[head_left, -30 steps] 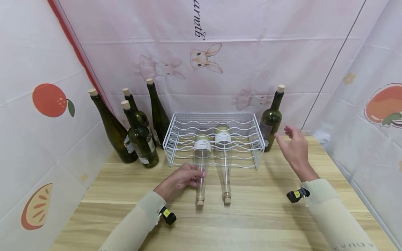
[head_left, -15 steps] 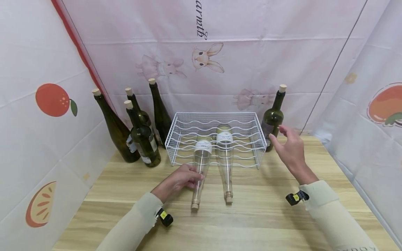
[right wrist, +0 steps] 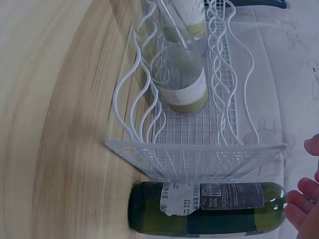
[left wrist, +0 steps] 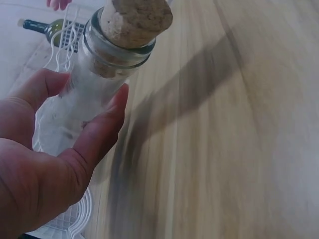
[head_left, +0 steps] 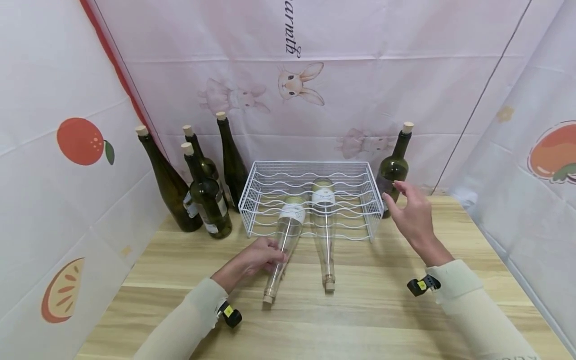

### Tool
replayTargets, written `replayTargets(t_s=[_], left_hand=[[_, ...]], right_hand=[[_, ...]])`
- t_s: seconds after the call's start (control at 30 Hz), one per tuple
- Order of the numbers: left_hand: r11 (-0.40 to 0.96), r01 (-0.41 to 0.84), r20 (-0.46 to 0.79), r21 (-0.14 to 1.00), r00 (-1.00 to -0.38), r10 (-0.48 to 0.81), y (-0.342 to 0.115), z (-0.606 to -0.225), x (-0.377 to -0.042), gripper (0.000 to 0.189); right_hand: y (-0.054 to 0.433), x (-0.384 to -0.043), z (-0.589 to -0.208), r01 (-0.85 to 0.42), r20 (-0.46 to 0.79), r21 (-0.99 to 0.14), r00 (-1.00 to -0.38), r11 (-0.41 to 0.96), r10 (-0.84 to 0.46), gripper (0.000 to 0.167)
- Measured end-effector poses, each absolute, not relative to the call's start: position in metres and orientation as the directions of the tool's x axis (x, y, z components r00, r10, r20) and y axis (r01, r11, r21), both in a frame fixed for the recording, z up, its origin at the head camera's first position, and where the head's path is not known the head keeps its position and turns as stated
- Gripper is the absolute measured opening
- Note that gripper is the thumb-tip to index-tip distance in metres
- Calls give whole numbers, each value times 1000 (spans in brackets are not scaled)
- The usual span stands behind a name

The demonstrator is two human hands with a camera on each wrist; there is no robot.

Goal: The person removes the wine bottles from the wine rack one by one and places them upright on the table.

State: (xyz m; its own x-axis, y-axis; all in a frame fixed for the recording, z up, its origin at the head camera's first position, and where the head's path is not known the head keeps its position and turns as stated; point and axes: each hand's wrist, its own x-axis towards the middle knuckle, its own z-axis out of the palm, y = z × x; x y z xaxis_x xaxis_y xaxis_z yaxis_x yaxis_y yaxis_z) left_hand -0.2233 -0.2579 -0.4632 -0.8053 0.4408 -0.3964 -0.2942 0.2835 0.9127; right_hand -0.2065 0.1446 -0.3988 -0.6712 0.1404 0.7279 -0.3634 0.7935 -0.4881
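Note:
A clear glass bottle with a cork (head_left: 290, 232) lies slanted in the white wire rack (head_left: 310, 162), its base inside and its neck jutting out front. My left hand (head_left: 258, 257) grips it by the neck, thumb and fingers on either side; the cork (left wrist: 137, 22) shows large in the left wrist view. A second clear bottle (head_left: 323, 240) lies in the rack just to the right. My right hand (head_left: 411, 217) is raised near a green bottle (head_left: 395, 167) standing right of the rack. Its thumb and fingers are spread apart, and in the right wrist view they overlap the bottle's shoulder.
Several dark green corked bottles (head_left: 207, 200) stand left of the rack, one of them (head_left: 168, 185) by the left wall. Behind the rack hangs a pink curtain (head_left: 360, 90) with rabbit prints. All of this sits on a wooden table (head_left: 351, 325).
My left hand has swung the clear bottle's neck left and toward me, so it now slants. My right hand has moved left, closer to the green bottle.

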Motion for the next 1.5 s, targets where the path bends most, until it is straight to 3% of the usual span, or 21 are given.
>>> replayTargets(t_s=[0.2, 0.7, 1.1, 1.5], left_hand=[[304, -270, -389, 914, -795, 466, -265, -459, -220, 45], [381, -242, -406, 892, -802, 439, -279, -454, -211, 51], [409, -156, -358, 899, -799, 483, -291, -438, -200, 62], [474, -78, -333, 877, -809, 485, -311, -434, -190, 52]], right_hand=[[139, -206, -398, -390, 754, -449, -649, 804, 106, 40], [123, -200, -395, -466, 784, -362, -621, 807, -7, 41], [111, -197, -395, -583, 816, -175, -537, 794, -215, 50], [98, -192, -394, -638, 798, -113, -516, 761, -313, 56]])
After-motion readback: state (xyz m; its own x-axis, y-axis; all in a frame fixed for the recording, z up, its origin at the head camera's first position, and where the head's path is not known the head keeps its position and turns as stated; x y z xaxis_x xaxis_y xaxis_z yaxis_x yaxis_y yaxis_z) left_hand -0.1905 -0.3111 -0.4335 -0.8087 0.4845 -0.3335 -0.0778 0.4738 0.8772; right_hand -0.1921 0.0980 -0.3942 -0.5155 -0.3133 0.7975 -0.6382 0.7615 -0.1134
